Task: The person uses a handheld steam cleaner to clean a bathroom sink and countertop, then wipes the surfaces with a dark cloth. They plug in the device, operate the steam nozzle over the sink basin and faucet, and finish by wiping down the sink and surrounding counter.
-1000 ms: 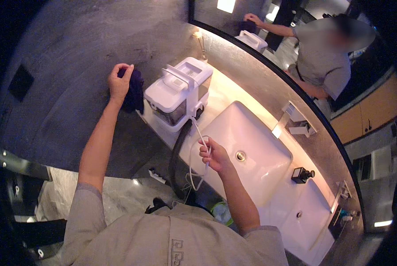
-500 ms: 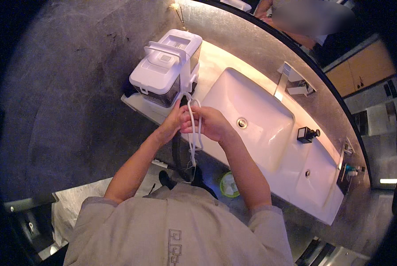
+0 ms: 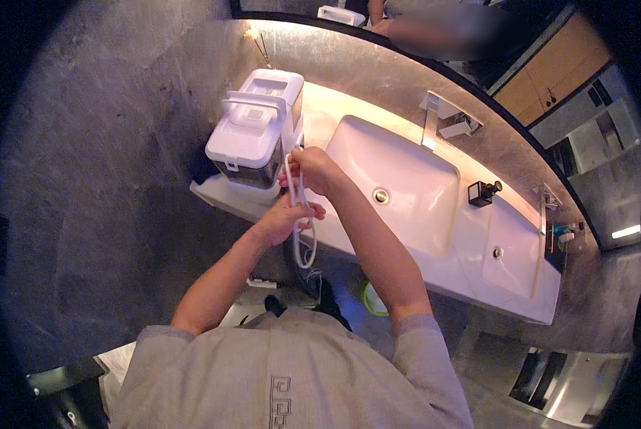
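A white power cord (image 3: 303, 243) hangs in long loops off the front of the white counter (image 3: 420, 264). My right hand (image 3: 313, 170) grips the top of the loops beside a white boxy appliance (image 3: 256, 129) with a handle on its lid. My left hand (image 3: 288, 218) is closed around the loops a little lower, by the counter's front edge. The cord's lower end dangles below the counter.
A white rectangular basin (image 3: 406, 179) with a chrome tap (image 3: 435, 121) lies right of the appliance. A small black object (image 3: 482, 191) and a second basin (image 3: 510, 247) sit farther right. A mirror (image 3: 520, 64) backs the counter. Grey stone wall stands at the left.
My left hand left the dark cloth by the appliance and came over to the cord. Both hands have since gathered the cord into loops near the appliance.
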Demonstrator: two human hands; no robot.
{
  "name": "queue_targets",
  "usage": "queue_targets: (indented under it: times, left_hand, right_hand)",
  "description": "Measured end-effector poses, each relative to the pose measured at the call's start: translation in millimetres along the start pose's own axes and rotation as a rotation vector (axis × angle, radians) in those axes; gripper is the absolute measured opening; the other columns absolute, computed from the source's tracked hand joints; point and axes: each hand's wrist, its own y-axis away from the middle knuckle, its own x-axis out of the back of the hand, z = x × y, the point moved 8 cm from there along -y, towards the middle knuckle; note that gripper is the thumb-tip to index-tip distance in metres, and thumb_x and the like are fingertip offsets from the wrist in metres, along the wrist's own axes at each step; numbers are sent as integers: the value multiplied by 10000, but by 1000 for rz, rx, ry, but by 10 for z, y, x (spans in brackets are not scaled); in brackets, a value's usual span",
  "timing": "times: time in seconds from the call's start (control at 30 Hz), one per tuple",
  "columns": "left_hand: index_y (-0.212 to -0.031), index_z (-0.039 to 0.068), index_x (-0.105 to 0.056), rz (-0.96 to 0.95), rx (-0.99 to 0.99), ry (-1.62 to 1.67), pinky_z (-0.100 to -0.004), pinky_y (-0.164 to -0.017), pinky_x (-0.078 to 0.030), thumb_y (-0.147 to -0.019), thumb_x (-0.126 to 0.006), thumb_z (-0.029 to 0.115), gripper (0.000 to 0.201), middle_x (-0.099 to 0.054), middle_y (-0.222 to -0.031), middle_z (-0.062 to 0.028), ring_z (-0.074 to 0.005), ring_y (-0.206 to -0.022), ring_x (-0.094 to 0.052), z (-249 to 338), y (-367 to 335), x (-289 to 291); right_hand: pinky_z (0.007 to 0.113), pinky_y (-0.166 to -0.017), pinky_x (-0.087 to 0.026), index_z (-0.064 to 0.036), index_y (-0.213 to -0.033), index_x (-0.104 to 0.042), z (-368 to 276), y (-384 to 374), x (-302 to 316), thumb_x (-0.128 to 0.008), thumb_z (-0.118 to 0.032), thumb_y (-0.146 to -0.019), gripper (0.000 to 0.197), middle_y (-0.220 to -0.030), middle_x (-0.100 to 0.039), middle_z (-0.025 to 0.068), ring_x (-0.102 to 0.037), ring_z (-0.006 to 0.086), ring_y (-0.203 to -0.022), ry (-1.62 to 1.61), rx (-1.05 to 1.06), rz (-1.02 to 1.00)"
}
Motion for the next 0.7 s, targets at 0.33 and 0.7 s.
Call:
queue_targets:
  times: [0.33, 0.7]
  left_hand:
    - [-975, 79, -434, 156, -173, 34, -337, -579, -493, -896, -459, 207, 152, -516, -644, -26, -141, -551, -527, 247, -9, 140]
    - [-860, 10, -461, -29, 64, 403, -177, -384, -340, -891, -431, 126, 124, -437, -614, 26, -32, -430, -367, 1313, -36, -223]
  right_hand:
    - [372, -796, -429, -3, -951, -593, 104, 547, 702, -481, -407, -815, 441, -830, -615, 129, -590, 271, -854, 102, 416, 327]
    - [283, -605, -455, -60, -866, -669, 2208, 1080, 413, -615, -280, -794, 238, -742, -643, 35, -539, 100, -648, 578, 123, 152]
